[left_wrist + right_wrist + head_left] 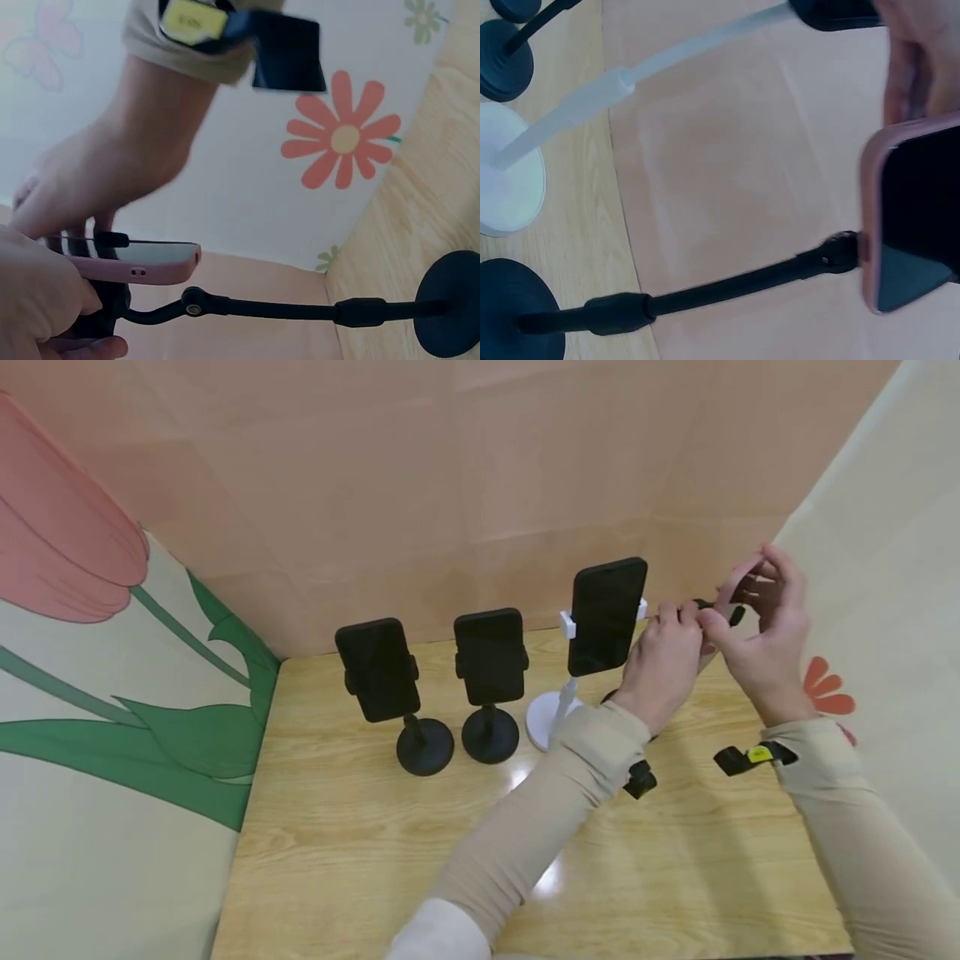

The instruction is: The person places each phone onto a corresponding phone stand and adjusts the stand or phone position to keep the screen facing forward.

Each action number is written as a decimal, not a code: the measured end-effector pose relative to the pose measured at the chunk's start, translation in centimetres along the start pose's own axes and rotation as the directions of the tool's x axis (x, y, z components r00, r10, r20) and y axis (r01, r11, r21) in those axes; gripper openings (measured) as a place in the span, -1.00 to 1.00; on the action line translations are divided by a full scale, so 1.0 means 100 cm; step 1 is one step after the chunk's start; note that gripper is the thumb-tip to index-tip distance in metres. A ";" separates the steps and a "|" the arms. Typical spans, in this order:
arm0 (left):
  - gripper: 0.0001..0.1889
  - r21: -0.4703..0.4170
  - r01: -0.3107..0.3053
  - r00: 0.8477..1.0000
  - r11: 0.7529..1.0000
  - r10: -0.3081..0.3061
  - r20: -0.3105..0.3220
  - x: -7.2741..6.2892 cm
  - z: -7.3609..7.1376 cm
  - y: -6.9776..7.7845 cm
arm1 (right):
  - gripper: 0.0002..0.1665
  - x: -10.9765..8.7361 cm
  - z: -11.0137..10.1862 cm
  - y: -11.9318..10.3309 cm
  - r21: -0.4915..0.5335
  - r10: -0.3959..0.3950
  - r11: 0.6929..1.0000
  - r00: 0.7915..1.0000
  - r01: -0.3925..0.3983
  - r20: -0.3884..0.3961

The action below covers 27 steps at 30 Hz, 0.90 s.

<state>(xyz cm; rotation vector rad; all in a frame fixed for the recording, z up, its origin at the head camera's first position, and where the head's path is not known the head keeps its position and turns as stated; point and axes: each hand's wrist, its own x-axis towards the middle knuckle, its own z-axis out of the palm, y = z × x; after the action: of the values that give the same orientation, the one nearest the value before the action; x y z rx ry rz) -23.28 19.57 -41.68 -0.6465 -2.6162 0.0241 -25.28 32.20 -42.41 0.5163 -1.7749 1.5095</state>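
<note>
A pink-edged phone [142, 271] sits in the clamp of a black phone stand [277, 308], raised above the table. My left hand [667, 652] grips the black clamp behind the phone, with fingers curled round it. On the other side, my right hand [772, 635] holds the phone between thumb and fingers. The phone's dark screen shows in the right wrist view, beside the left hand [922, 67]. In the head view, my left hand and forearm hide most of this stand, including nearly all of its round base.
To the left stand a white phone stand [540, 722] with a black phone [607, 614], then two black stands [490, 735] [425, 747] bearing dark phones. They are on a wooden table [337, 860]. A pinkish backdrop rises behind; a flowered sheet [885, 593] borders the right.
</note>
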 end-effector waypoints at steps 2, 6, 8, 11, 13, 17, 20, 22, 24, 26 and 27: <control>-0.62 -0.077 0.016 0.999 0.997 -0.013 0.037 -0.001 -0.004 0.000 | -0.13 0.000 0.003 0.005 0.034 -0.022 0.999 0.999 0.024 -0.041; -0.56 -0.160 0.044 0.994 0.986 -0.027 0.108 -0.004 -0.010 -0.001 | -0.13 -0.001 0.010 0.019 0.119 -0.052 0.991 0.993 0.064 -0.103; -0.59 -0.200 0.069 0.991 0.977 -0.043 0.128 -0.006 -0.009 -0.003 | -0.12 -0.001 0.013 0.025 0.134 -0.065 0.988 0.992 0.080 -0.112; -0.59 -0.239 0.090 0.989 0.967 -0.059 0.135 -0.010 -0.007 -0.005 | -0.09 -0.003 0.014 0.033 0.140 -0.093 0.984 0.990 0.108 -0.109; -0.58 -0.240 0.087 0.991 0.967 -0.058 0.123 -0.012 -0.006 -0.005 | -0.06 -0.003 0.014 0.037 0.131 -0.119 0.982 0.986 0.134 -0.115; -0.56 -0.263 0.083 0.990 0.961 -0.050 0.130 -0.014 -0.007 -0.004 | 0.00 -0.004 0.011 0.042 0.124 -0.153 0.978 0.978 0.171 -0.143; -0.57 -0.293 0.105 0.986 0.950 -0.062 0.152 -0.015 -0.009 -0.003 | 0.04 -0.005 0.010 0.044 0.099 -0.171 0.977 0.974 0.187 -0.151; -0.59 -0.283 0.113 0.985 0.952 -0.070 0.160 -0.017 -0.010 -0.003 | 0.04 -0.006 0.010 0.045 0.083 -0.168 0.980 0.974 0.182 -0.152; -0.65 -0.231 0.096 0.987 0.968 -0.062 0.150 -0.020 -0.010 -0.002 | 0.06 -0.007 0.010 0.046 0.020 -0.166 0.985 0.973 0.171 -0.158; -0.70 -0.176 0.067 0.991 0.982 -0.046 0.123 -0.023 -0.011 -0.001 | 0.06 -0.008 0.011 0.046 -0.065 -0.159 0.987 0.971 0.149 -0.179; -0.71 -0.150 0.058 0.993 0.987 -0.041 0.114 -0.024 -0.011 0.000 | 0.07 -0.009 0.011 0.046 -0.104 -0.155 0.985 0.970 0.137 -0.189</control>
<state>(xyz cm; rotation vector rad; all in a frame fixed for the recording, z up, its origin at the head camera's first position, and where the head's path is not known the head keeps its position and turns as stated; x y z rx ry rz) -20.91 18.39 -41.70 -0.6487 -2.7601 -0.1630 -28.27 32.01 -46.14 0.4279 -1.6077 1.3247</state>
